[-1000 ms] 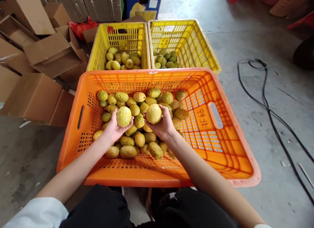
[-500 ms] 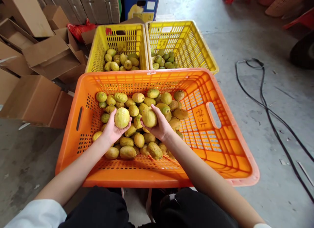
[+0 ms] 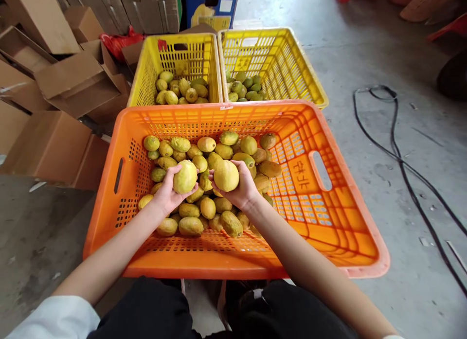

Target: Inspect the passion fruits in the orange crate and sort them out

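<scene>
My left hand point(image 3: 171, 190) is closed around a yellow-green, papaya-like fruit point(image 3: 185, 177), thumb near its top and fingertips at its right side. Beside it, my right hand point(image 3: 242, 187) grips a second, rounder yellow fruit point(image 3: 226, 176). The two fruits are held a short gap apart, end-on to me, above an orange plastic crate point(image 3: 350, 207). Many similar oval fruits point(image 3: 190, 226) lie in that crate, yellow to greenish, some with brownish or wrinkled skin. My hands hide part of the pile.
Beyond the orange crate stand two yellow crates, the left point(image 3: 136, 81) with yellowish fruit, the right point(image 3: 299, 66) with greener fruit. Open cardboard boxes point(image 3: 69, 81) are heaped on the left. A black cable point(image 3: 397, 154) lies on the concrete floor at right. Behind stands a blue carton point(image 3: 225, 18).
Both fruits have been turned in my hands, showing different sides, and have shifted slightly right. The whole view has moved a little. My grips stay closed.
</scene>
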`<state>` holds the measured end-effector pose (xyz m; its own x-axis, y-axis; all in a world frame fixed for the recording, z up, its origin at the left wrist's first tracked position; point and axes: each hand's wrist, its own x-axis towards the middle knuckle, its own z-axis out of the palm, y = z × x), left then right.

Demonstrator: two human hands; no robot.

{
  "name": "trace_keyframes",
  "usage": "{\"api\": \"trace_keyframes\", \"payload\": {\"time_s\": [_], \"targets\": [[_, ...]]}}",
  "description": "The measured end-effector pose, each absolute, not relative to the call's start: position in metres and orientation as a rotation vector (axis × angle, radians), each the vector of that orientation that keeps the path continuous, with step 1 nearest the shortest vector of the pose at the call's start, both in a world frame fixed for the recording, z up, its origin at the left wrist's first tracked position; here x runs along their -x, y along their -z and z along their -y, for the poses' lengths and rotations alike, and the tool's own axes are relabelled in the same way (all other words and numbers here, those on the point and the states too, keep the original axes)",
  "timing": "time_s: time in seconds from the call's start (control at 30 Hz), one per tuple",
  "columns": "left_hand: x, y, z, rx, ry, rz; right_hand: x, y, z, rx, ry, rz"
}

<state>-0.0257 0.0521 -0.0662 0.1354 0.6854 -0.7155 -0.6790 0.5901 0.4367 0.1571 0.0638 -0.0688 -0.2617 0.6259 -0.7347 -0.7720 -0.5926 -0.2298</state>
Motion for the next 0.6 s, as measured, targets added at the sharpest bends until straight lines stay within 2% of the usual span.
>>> {"api": "trace_keyframes", "payload": {"time_s": [0.6], "targets": [[0.0258,0.0571,-0.0547,0.025,-0.844,-1.106,-0.153,0.0623,-0.0607,1.023,-1.874,-0.296]]}}
